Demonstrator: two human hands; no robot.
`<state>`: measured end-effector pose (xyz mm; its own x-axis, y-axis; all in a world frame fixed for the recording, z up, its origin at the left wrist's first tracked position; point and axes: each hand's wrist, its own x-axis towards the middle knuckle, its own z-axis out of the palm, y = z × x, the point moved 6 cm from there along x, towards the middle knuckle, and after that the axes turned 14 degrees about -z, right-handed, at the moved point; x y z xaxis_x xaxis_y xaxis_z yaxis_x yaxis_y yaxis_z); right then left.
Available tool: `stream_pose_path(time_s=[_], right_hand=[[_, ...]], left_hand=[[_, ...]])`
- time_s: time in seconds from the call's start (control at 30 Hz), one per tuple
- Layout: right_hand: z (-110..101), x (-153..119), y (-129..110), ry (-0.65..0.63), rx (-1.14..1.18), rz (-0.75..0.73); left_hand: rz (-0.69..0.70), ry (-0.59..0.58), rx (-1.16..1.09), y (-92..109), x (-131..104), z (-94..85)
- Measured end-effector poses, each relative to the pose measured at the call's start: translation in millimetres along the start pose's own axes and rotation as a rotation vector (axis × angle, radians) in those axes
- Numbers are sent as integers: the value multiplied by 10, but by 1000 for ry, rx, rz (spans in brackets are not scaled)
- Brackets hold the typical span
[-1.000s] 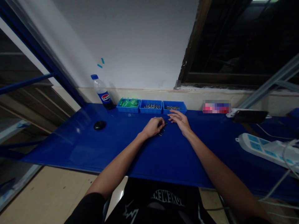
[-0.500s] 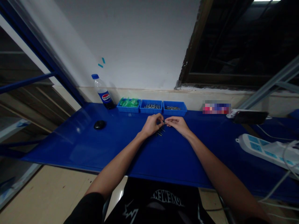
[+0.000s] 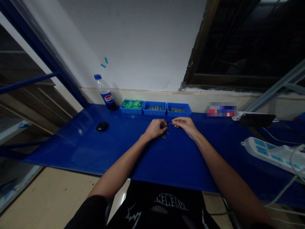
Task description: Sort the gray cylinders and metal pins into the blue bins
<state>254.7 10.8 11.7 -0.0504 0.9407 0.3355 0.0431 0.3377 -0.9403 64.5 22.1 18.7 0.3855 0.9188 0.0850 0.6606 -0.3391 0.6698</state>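
Over the middle of the blue table, my right hand [image 3: 184,124] pinches a thin metal pin [image 3: 170,123] that points left toward my other hand. My left hand [image 3: 157,128] is closed, thumb against fingers; what it holds, if anything, is too small to make out. Several thin pins [image 3: 163,136] lie on the table beside and below my left fingers. Behind the hands stand three blue bins in a row: one with green packets [image 3: 132,104], one with small metal parts [image 3: 155,108], one with thin metal pins [image 3: 176,110].
A cola bottle [image 3: 108,98] stands at the back left, with a black mouse-like object [image 3: 102,126] in front of it. On the right are a phone [image 3: 257,120], a white power strip [image 3: 269,152] and cables. A wall runs behind the blue table [image 3: 95,152].
My right hand has moved slightly right, away from my left hand, opening a gap in which the thin pin now shows. My left hand has barely moved.
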Motion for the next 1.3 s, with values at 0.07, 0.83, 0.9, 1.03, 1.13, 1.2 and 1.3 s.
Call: stream_pose_path(time_s=[0.07, 0.83, 0.9, 1.03, 1.13, 1.2, 1.3], right_hand=[[-7, 2, 13, 1, 24, 4], [-97, 35, 56, 142, 37, -35], [-88, 31, 52, 130, 42, -34], [-76, 22, 36, 123, 47, -25], [-67, 19, 23, 114, 39, -19], [-64, 18, 24, 109, 38, -13], [-58, 17, 35, 94, 47, -4]], left_hand=[[-37, 3, 9, -18, 5, 2], [-115, 165, -140, -61, 38, -102], [-88, 182, -119, -46, 29, -120], [-21, 145, 36, 3, 2, -110], [-28, 95, 106, -13, 0, -82], [-37, 92, 101, -37, 7, -78], [-35, 99, 82, -60, 17, -72]])
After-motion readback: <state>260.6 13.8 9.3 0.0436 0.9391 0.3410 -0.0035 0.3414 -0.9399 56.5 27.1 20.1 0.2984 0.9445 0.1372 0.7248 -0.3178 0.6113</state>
